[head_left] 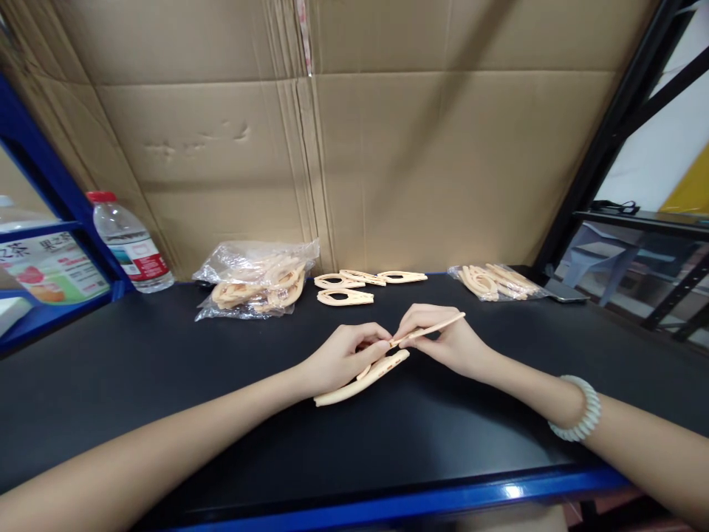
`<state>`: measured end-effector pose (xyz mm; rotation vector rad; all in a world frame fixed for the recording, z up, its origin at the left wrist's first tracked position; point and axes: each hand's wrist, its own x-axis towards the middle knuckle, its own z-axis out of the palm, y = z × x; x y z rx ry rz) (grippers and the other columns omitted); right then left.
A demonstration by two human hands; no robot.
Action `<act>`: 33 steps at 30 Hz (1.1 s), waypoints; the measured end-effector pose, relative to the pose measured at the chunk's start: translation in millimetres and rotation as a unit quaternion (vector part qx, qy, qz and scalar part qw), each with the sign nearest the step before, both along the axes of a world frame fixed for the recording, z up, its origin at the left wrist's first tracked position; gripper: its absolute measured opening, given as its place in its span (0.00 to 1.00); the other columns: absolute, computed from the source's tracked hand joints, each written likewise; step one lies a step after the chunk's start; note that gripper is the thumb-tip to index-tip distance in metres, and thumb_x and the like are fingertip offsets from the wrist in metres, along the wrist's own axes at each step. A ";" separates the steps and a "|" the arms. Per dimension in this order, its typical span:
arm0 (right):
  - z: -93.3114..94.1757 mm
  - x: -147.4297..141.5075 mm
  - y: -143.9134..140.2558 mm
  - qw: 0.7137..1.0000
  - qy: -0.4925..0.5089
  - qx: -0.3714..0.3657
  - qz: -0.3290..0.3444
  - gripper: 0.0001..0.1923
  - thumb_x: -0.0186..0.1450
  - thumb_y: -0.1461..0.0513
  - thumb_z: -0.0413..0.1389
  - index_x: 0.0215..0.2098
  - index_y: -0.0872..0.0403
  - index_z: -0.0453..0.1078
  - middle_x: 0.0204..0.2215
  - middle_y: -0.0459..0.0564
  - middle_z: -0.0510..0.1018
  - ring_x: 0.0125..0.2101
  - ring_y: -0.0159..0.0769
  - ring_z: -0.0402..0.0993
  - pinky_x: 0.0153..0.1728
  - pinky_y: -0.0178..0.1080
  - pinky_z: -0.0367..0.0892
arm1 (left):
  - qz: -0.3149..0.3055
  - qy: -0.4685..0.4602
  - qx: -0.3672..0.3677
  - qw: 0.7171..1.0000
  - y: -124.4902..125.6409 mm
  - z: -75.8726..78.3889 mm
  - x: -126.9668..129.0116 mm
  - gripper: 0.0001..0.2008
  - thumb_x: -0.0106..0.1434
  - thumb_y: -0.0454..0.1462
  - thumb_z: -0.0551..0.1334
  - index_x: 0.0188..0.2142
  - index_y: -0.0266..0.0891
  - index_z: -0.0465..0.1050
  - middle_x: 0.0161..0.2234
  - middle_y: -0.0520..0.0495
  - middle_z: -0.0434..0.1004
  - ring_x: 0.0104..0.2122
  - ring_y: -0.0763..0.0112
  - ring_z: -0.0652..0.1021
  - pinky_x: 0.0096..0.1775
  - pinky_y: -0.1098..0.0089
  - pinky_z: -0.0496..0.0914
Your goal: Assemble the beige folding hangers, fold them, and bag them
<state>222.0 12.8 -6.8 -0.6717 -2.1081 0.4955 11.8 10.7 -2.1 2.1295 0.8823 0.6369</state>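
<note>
At mid-table, a curved beige plastic piece (362, 378) is pinched in the left hand (340, 358), fingers closed round its upper end, its lower end resting on the black mat (166, 384). A thin strip (429, 329) of the same plastic is gripped between the closed fingertips of the right hand (443, 341) and met with the piece's tip. Four finished-looking loops (344, 297) are laid out behind; two bags (255, 284) of smooth, matte parts are seemingly left to do.
</note>
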 end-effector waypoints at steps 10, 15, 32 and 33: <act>-4.5 -0.6 -6.3 0.990 -0.078 0.113 0.018 0.10 0.68 0.65 0.50 0.32 0.53 0.72 0.28 0.49 0.74 0.29 0.32 0.69 0.30 0.35 0.64 | -0.053 0.138 0.169 0.974 -2.0 5.8 -2.7 0.16 0.69 0.39 0.47 0.30 0.38 0.68 0.22 0.52 0.66 0.21 0.74 0.67 0.27 0.74 0.60; -4.6 1.0 -9.5 0.943 -0.193 0.269 -0.015 0.15 0.69 0.68 0.45 0.28 0.53 0.68 0.26 0.48 0.72 0.27 0.32 0.65 0.25 0.35 0.59 | -0.077 0.154 0.176 0.969 -2.6 6.9 -3.9 0.15 0.69 0.38 0.47 0.30 0.39 0.67 0.23 0.51 0.68 0.22 0.73 0.69 0.28 0.73 0.61; 3.3 44.7 40.6 0.970 -0.121 -0.127 -0.171 0.10 0.63 0.66 0.50 0.42 0.56 0.67 0.31 0.50 0.78 0.32 0.38 0.74 0.35 0.39 0.67 | 0.070 -0.285 -0.331 0.897 26.9 0.5 -11.4 0.06 0.60 0.34 0.61 0.37 0.34 0.74 0.29 0.45 0.77 0.26 0.72 0.77 0.32 0.72 0.70; 1.6 49.9 45.0 0.956 -0.153 -0.172 -0.184 0.15 0.62 0.66 0.51 0.47 0.58 0.65 0.29 0.49 0.78 0.31 0.38 0.74 0.35 0.39 0.66 | 0.096 -0.314 -0.360 0.873 30.3 1.0 -12.3 0.06 0.61 0.33 0.59 0.37 0.35 0.75 0.30 0.45 0.78 0.27 0.72 0.78 0.34 0.72 0.70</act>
